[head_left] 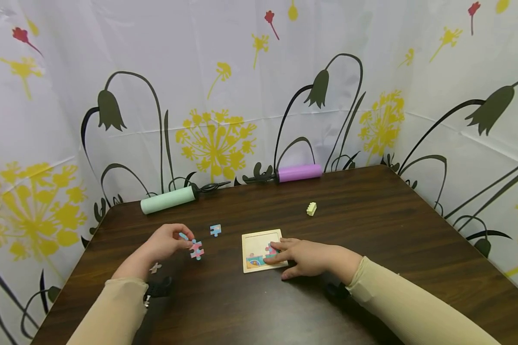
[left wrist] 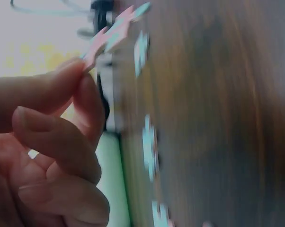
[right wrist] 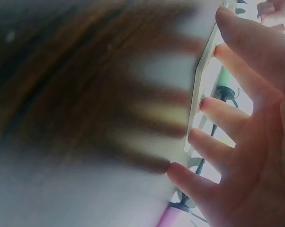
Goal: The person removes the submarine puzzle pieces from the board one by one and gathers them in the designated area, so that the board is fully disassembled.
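My left hand pinches a pink and blue jigsaw piece between thumb and index finger, above the table. In the left wrist view this piece is seen nearly edge-on. My right hand rests with spread fingers on the right side of a square wooden puzzle tray, partly covering it. Inside the tray, a blue piece with an orange shape lies along the bottom edge, and a pink piece shows beside my fingertips. A blue piece lies between left hand and tray.
A pale, overturned-looking piece lies near my left wrist. Behind the tray sits a small yellow toy brick. Along the back edge lie a mint-green hand pump and a purple one, before a flower-printed curtain.
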Demonstrator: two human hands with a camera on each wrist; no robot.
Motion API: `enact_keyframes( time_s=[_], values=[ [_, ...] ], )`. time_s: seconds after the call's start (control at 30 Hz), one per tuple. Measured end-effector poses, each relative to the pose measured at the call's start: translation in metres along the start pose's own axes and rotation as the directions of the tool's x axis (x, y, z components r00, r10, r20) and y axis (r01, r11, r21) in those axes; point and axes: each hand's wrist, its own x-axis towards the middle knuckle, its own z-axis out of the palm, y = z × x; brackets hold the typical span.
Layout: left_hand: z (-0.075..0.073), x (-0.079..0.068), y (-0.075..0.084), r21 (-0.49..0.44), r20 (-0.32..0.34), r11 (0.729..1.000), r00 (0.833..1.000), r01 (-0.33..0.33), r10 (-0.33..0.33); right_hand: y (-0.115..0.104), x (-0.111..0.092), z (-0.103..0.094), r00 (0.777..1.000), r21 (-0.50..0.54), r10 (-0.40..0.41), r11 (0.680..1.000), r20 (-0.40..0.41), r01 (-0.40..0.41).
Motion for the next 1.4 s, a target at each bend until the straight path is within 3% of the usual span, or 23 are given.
enact_keyframes(
  time_s=[0.2,0.43,0.6,0.73,0.87,1.13,1.3,1.4],
  values=[
    [-0.020,-0.009,-0.026,0.065,-0.017,0.997,0.999,0.031,-0.030,0.002,-0.001,0.001,1.000,-0.005,-0.001,1.000,-0.007,0.001],
    [-0.015,-0.005,-0.043,0.050,-0.048,0.994,0.994,0.099,-0.097,0.002,0.000,0.001,1.000,-0.005,-0.010,1.000,-0.012,0.010],
    [-0.011,-0.004,-0.044,0.088,-0.086,0.989,0.990,0.120,-0.113,0.002,0.001,0.002,1.000,-0.005,-0.006,1.000,-0.010,0.006],
    [-0.006,-0.004,-0.027,0.144,-0.108,0.983,0.990,0.110,-0.095,0.001,0.001,0.002,1.000,-0.005,-0.003,1.000,-0.007,0.003],
    [0.011,0.003,0.006,0.136,-0.086,0.990,0.996,0.043,-0.032,0.002,0.000,0.001,1.000,0.007,0.008,1.000,-0.001,-0.008],
    [0.071,0.039,0.058,0.100,0.006,0.993,0.998,-0.056,0.056,0.004,-0.001,-0.001,1.000,0.002,-0.004,1.000,-0.004,0.004],
    [0.109,0.056,0.080,0.112,0.118,0.992,0.992,-0.064,0.051,0.002,-0.001,-0.003,1.000,0.008,-0.009,1.000,0.005,0.009],
    [0.126,0.062,0.091,0.154,0.149,0.987,0.988,-0.053,0.030,0.002,-0.001,-0.002,1.000,0.013,-0.009,1.000,0.007,0.009]
  ],
)
